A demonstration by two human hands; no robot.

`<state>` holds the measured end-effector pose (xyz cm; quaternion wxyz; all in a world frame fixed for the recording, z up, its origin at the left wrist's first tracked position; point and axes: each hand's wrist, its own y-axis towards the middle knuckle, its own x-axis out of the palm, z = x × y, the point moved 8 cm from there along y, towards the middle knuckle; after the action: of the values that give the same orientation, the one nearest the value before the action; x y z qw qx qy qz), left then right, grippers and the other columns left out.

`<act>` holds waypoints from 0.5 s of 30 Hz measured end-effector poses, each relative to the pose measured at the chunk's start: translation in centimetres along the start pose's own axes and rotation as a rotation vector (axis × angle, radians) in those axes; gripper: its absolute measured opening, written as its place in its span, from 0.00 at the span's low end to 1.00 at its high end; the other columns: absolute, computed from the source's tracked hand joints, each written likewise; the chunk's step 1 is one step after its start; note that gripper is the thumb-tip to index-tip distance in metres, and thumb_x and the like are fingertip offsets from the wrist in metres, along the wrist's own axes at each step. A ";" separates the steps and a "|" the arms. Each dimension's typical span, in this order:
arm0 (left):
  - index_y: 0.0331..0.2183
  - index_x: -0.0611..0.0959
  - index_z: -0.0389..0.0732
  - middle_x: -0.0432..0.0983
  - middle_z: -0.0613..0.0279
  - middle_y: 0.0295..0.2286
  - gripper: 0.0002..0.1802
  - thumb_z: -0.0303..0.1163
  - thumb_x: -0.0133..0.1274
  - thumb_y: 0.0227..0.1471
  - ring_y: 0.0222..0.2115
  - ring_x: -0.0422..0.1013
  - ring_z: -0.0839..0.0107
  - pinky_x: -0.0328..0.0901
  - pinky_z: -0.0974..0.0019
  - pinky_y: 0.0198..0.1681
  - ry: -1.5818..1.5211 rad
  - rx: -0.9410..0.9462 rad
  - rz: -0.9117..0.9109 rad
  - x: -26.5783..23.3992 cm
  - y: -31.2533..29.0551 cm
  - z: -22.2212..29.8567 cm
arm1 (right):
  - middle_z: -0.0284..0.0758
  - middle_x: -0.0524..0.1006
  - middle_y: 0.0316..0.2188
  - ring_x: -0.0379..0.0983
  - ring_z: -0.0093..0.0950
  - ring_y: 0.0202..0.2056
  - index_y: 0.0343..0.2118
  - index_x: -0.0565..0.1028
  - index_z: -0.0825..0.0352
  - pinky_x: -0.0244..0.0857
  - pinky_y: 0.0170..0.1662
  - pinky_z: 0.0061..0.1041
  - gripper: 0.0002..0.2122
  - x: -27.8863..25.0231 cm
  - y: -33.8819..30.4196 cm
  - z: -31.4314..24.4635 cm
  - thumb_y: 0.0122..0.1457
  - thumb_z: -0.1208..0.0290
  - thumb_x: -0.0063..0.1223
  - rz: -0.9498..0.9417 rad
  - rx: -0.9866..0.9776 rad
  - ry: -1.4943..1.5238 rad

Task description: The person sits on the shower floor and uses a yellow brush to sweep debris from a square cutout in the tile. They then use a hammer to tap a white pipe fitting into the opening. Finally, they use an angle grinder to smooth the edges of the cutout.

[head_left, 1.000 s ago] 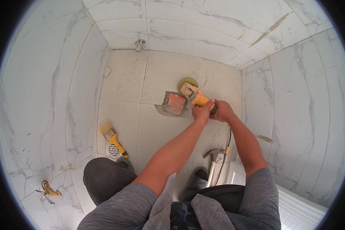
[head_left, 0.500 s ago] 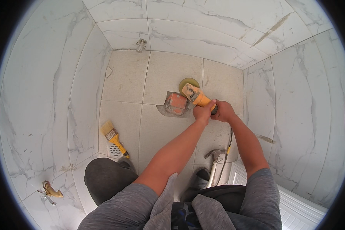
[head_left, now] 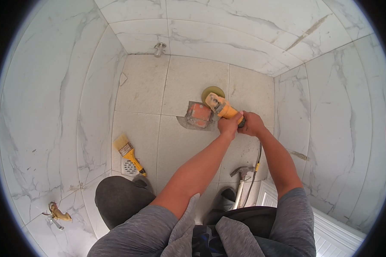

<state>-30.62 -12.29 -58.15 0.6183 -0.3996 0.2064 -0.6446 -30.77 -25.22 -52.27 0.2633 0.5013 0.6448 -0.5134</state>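
Your grinder [head_left: 222, 109] sits just above centre frame, its disc [head_left: 212, 93] at the far edge of the reddish opening [head_left: 198, 115] in the floor tile. Left hand [head_left: 229, 125] is wrapped tight round the yellow body; right hand [head_left: 252, 124] grips the rear end where the cord [head_left: 257, 165] leaves. Likely heavy, rigid and prone to kick — keep both palms on the body, clear of the disc. Brush [head_left: 128, 152] lower left, hammer [head_left: 241, 177] lower centre — both well apart.
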 end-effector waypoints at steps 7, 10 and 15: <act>0.51 0.78 0.28 0.78 0.53 0.48 0.38 0.43 0.75 0.45 0.47 0.75 0.66 0.69 0.62 0.49 0.007 -0.001 -0.004 0.1 0.5 -0.3 | 0.45 0.81 0.36 0.78 0.48 0.41 0.43 0.76 0.64 0.72 0.45 0.42 0.27 0.4 0.3 0.5 0.38 0.62 0.71 -0.029 -0.008 0.024; 0.50 0.79 0.28 0.78 0.54 0.47 0.39 0.43 0.75 0.44 0.46 0.75 0.66 0.69 0.62 0.49 0.020 0.005 0.005 0.0 0.6 -0.4 | 0.45 0.81 0.35 0.78 0.48 0.41 0.43 0.76 0.65 0.72 0.45 0.42 0.27 0.5 0.4 0.5 0.38 0.62 0.71 -0.018 -0.027 0.032; 0.49 0.79 0.28 0.79 0.54 0.46 0.39 0.43 0.76 0.43 0.46 0.76 0.66 0.69 0.62 0.48 -0.028 -0.013 0.006 0.1 0.2 -0.4 | 0.45 0.82 0.35 0.78 0.48 0.41 0.42 0.76 0.65 0.72 0.44 0.42 0.27 0.4 0.3 0.5 0.38 0.62 0.72 -0.039 -0.019 0.013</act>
<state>-30.81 -12.52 -58.55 0.6204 -0.4120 0.2028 -0.6357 -30.76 -25.54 -52.89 0.2538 0.4893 0.6610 -0.5091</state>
